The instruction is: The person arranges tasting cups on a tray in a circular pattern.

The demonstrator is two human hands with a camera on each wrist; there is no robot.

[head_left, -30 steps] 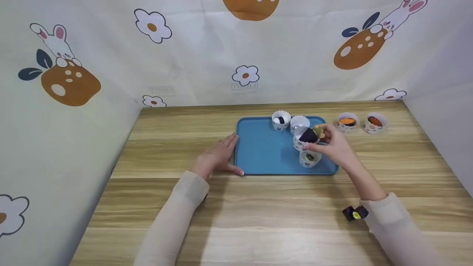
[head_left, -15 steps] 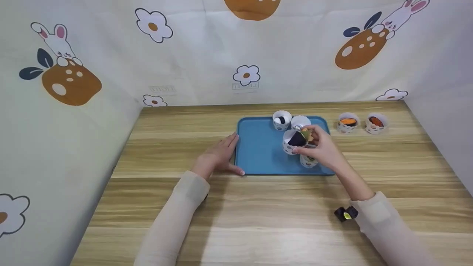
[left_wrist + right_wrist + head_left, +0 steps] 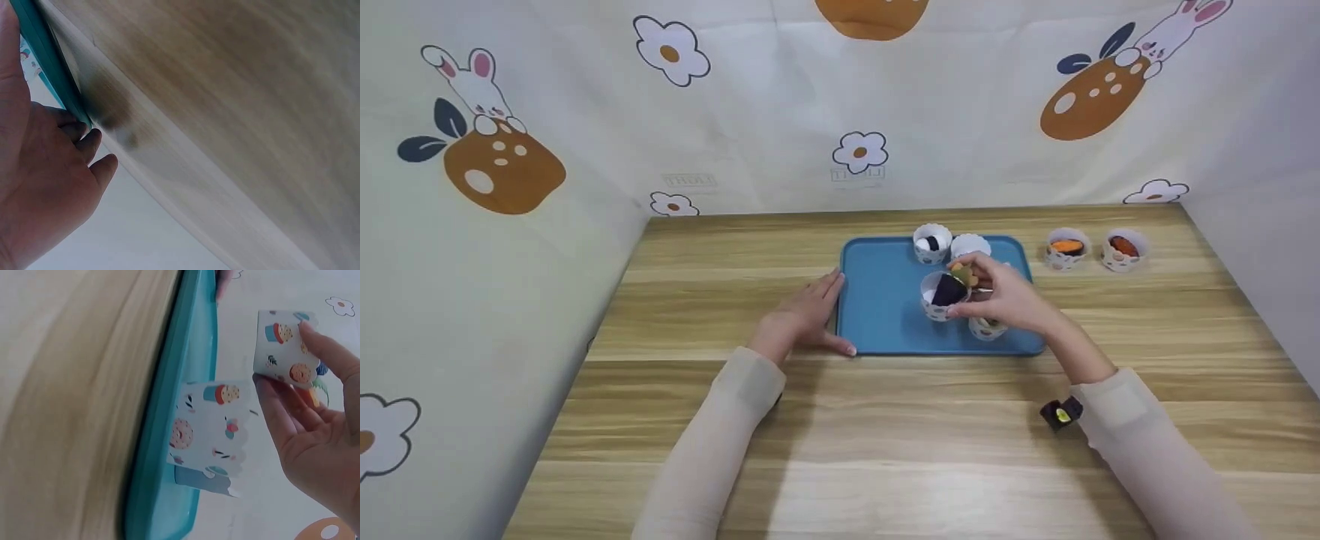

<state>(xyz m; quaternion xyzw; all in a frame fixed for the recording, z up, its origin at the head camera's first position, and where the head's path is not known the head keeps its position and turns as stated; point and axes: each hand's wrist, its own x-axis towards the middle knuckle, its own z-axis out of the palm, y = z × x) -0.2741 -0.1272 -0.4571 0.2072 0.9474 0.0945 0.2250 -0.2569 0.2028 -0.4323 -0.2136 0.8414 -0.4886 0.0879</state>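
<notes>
My right hand (image 3: 1001,296) holds a printed white paper cup (image 3: 937,306) by its sides, over the right half of the blue tray (image 3: 877,315). Inside that cup sits a dark wedge-shaped sushi piece (image 3: 949,290) with green and orange at its top. In the right wrist view, the held cup (image 3: 281,349) is raised off the tray, thumb on one side and fingers on the other. Along the tray's left edge lies my left hand (image 3: 806,315), fingers extended and thumb at the near corner. The left wrist view shows its fingertips (image 3: 90,143) at the tray's rim.
At the tray's back stand a cup (image 3: 931,246) with a white and black piece and another cup (image 3: 971,246). A further cup (image 3: 987,328) is partly behind my right hand. Off the tray, to the right, are cups with orange (image 3: 1066,251) and red (image 3: 1122,251) toppings.
My right hand has carried the cup with the dark sushi piece left and slightly toward the near side over the tray. The left hand has stayed at the tray's edge.
</notes>
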